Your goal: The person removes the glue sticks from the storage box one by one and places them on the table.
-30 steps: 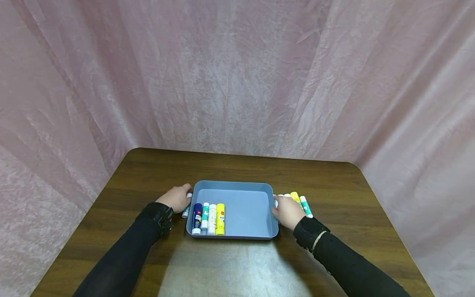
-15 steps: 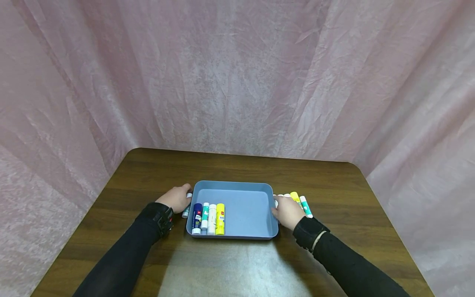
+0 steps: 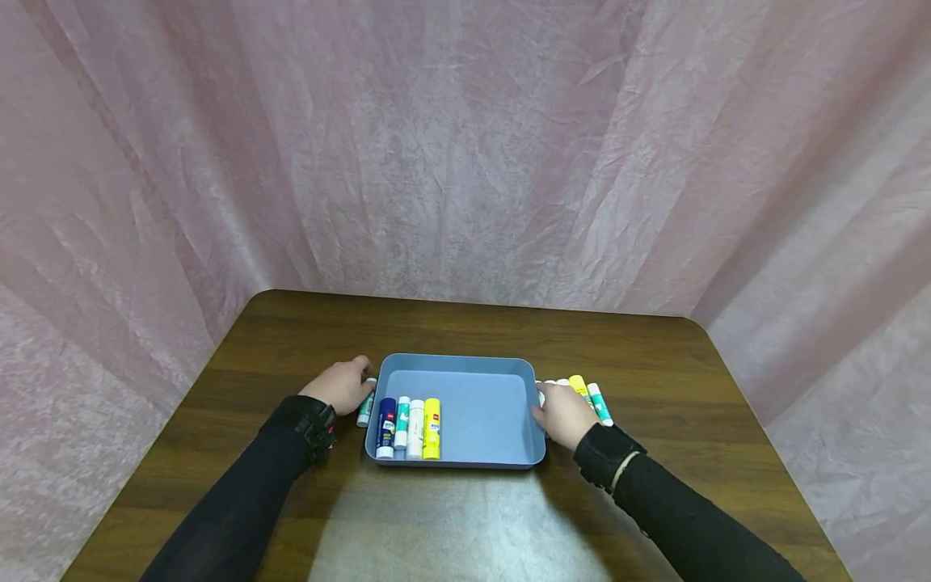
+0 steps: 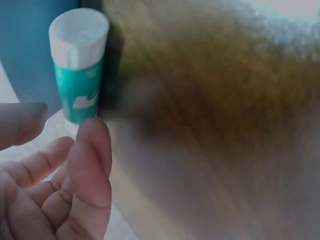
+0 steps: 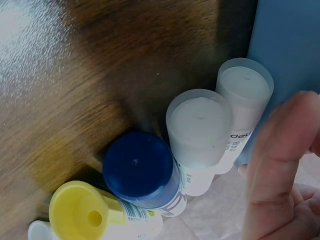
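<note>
A blue tray (image 3: 480,412) holds a row of glue sticks at its front left: a navy glue stick (image 3: 385,428), a green-and-white one (image 3: 402,423), a white one (image 3: 415,430) and a yellow one (image 3: 432,429). Left of the tray, my left hand (image 3: 342,388) hovers by a green glue stick (image 4: 79,87) that lies along the tray wall. Thumb and fingers stand apart there, with the stick beyond the fingertips. My right hand (image 3: 566,412) is at the tray's right rim, fingers extended beside a white glue stick (image 5: 242,100) with a frosted cap.
More glue sticks lie right of the tray, among them a blue-capped one (image 5: 137,170), a yellow one (image 3: 579,386) and a green one (image 3: 600,404). The brown wooden table (image 3: 465,323) ends before a pink curtain (image 3: 436,162).
My left hand has shifted slightly up and left, showing more of the green glue stick beside the tray. The right hand and the tray have stayed put.
</note>
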### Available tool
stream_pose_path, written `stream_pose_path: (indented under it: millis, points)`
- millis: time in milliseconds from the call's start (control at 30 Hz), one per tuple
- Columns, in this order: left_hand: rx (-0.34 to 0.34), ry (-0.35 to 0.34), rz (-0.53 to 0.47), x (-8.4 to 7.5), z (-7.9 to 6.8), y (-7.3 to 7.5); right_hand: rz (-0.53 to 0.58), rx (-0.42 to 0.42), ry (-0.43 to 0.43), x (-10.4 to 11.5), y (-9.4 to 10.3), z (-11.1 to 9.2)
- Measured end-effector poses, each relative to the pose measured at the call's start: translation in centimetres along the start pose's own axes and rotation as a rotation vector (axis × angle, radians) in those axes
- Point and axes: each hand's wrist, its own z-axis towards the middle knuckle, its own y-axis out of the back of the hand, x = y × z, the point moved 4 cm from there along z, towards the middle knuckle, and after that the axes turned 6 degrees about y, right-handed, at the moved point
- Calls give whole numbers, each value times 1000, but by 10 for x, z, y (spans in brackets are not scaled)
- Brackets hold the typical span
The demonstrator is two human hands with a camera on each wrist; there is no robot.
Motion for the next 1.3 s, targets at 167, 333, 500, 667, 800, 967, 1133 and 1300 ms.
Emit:
stream_pose_path:
  millis: [167,333,500,667,800,967,1133,1300]
  points:
    - [-33,3,-6,-5,-7,11,-5,6,1,0,0,1]
    - [-61,-29,0,-15,-15,20,-10,6,4,-1,1,1]
    - [-55,-70,23,-28,-25,21,-9,3,12,0,3,0]
    - [-61,-103,83,-40,-31,14,-11,-2,12,1,3,-1]
    - [-63,-130,138,-45,-32,6,-15,-1,11,1,2,0]
    - [-44,-148,187,-49,-35,0,-14,3,4,0,2,0]
    - [-25,-156,228,-53,-41,-2,-14,6,-3,-1,0,1]
    - [-33,-158,255,-56,-43,-4,-11,2,-3,-2,-1,1]
